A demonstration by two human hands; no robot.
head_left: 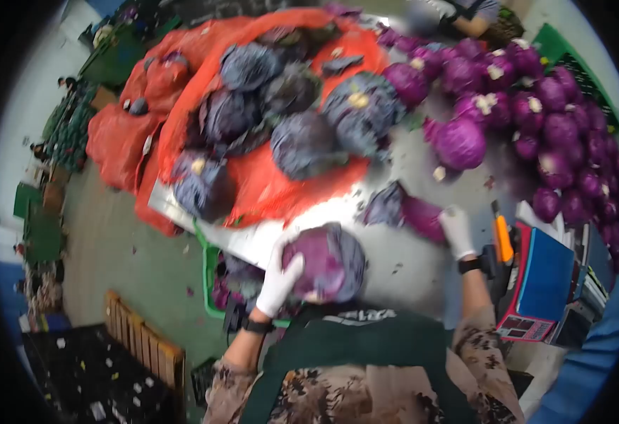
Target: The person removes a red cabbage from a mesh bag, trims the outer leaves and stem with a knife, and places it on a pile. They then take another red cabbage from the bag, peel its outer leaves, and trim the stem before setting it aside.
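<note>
A partly peeled red cabbage is at the near edge of the metal table, dull outer leaves still on its right side. My left hand, in a white glove, grips it from the left, thumb across the purple surface. Off to the right, my right hand, also gloved in white, is closed at the end of a loose purple cabbage leaf; blur hides its fingertips. Close to that hand stands an orange-handled tool, its lower part hidden. Unpeeled cabbages lie on a red mesh sack farther back.
Peeled purple cabbages are heaped at the right. Folders stand by the table's right edge. A green crate with leaves sits below the left edge. Full red sacks are at the left. Another person's arm shows at the back.
</note>
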